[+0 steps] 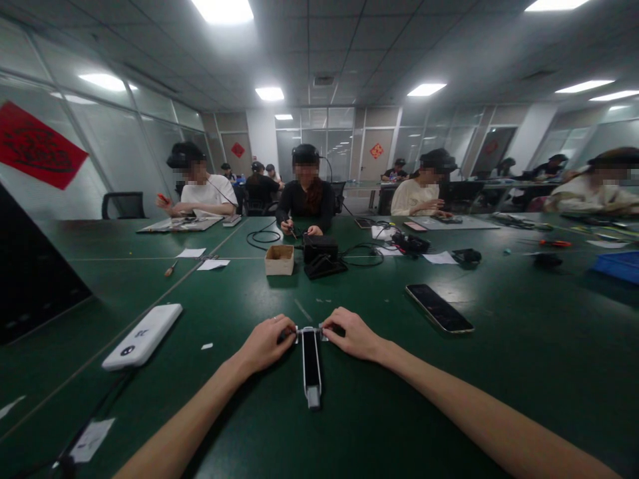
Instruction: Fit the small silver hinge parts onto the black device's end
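Observation:
A long, narrow black part with a silver frame (311,362) lies on the green table (409,399), pointing toward me. My left hand (267,342) pinches its far end from the left side. My right hand (352,332) pinches the same far end from the right, fingers curled on a small silver crosspiece. Both forearms reach in from the bottom of the view.
A white power bank (143,335) with a cable lies at left, a dark phone (439,308) at right. A small cardboard box (279,259) and black devices (321,255) sit further off. Several people work across the table. A blue tray (619,266) is far right.

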Action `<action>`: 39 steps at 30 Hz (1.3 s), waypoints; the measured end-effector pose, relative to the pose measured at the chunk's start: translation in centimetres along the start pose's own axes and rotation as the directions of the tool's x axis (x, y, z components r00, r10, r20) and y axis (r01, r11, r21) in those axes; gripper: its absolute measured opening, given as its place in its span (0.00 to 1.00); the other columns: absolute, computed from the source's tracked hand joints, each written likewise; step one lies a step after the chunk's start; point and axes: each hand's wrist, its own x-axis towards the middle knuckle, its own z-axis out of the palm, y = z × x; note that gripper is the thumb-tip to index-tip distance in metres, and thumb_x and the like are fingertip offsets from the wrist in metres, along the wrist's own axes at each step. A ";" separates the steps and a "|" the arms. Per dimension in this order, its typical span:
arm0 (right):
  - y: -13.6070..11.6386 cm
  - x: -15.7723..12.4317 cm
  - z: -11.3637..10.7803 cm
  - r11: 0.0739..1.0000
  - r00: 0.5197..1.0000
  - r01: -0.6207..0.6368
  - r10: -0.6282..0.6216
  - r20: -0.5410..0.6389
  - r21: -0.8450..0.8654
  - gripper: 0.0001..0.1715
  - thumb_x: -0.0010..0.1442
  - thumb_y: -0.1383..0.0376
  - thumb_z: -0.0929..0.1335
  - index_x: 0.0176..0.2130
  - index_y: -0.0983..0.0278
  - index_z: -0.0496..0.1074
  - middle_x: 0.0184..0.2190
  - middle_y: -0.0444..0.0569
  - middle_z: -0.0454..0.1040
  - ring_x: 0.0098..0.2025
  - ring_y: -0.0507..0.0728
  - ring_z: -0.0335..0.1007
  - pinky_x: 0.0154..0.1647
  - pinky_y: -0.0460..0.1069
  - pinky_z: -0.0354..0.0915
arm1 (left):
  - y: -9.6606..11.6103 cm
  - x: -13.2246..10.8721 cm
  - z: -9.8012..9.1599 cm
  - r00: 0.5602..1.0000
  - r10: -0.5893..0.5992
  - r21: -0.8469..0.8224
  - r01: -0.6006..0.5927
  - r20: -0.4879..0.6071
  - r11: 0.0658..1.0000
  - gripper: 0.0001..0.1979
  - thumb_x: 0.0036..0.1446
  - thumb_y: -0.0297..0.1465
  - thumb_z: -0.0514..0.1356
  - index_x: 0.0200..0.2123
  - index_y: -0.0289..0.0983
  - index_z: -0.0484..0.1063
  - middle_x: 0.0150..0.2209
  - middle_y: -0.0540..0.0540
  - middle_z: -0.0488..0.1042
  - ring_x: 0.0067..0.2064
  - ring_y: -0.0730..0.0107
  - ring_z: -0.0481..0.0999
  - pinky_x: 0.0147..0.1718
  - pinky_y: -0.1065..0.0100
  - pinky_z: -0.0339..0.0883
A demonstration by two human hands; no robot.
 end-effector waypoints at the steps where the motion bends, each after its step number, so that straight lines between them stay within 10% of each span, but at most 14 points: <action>1: -0.1 0.0 0.0 1.000 1.000 0.005 -0.005 -0.004 -0.016 0.07 0.60 0.65 0.65 0.38 0.65 0.72 0.34 0.48 0.71 0.37 0.54 0.65 0.38 0.49 0.64 | 0.0 0.0 0.0 1.000 0.000 -0.002 0.000 0.001 1.000 0.07 0.58 0.30 0.53 0.36 0.37 0.70 0.32 0.48 0.72 0.33 0.69 0.71 0.33 0.69 0.64; 26: 1.1 -1.1 -2.5 0.931 0.985 -0.113 0.059 -0.164 -0.347 0.15 0.64 0.61 0.61 0.45 0.66 0.71 0.40 0.53 0.71 0.42 0.57 0.63 0.44 0.53 0.60 | -0.4 0.1 0.1 0.999 -0.040 0.006 0.040 0.016 0.999 0.11 0.60 0.36 0.52 0.38 0.37 0.70 0.32 0.47 0.72 0.32 0.67 0.71 0.32 0.68 0.64; 35: 13.1 -9.4 -12.0 0.617 0.700 -0.712 0.583 -0.413 -0.335 0.24 0.63 0.51 0.57 0.46 0.58 0.73 0.51 0.54 0.65 0.54 0.66 0.56 0.53 0.62 0.53 | 0.4 0.3 -0.6 0.998 -0.053 -0.037 0.055 0.045 0.998 0.12 0.58 0.36 0.51 0.37 0.37 0.70 0.33 0.45 0.73 0.33 0.65 0.72 0.34 0.66 0.65; 39: 16.1 -11.2 -13.6 0.643 0.659 -0.738 0.622 -0.423 -0.205 0.23 0.64 0.53 0.56 0.48 0.56 0.73 0.52 0.51 0.67 0.57 0.64 0.55 0.58 0.61 0.48 | 0.5 0.3 -0.7 0.998 -0.049 -0.046 0.051 0.040 0.998 0.12 0.58 0.37 0.51 0.37 0.37 0.71 0.32 0.46 0.74 0.32 0.65 0.72 0.33 0.67 0.65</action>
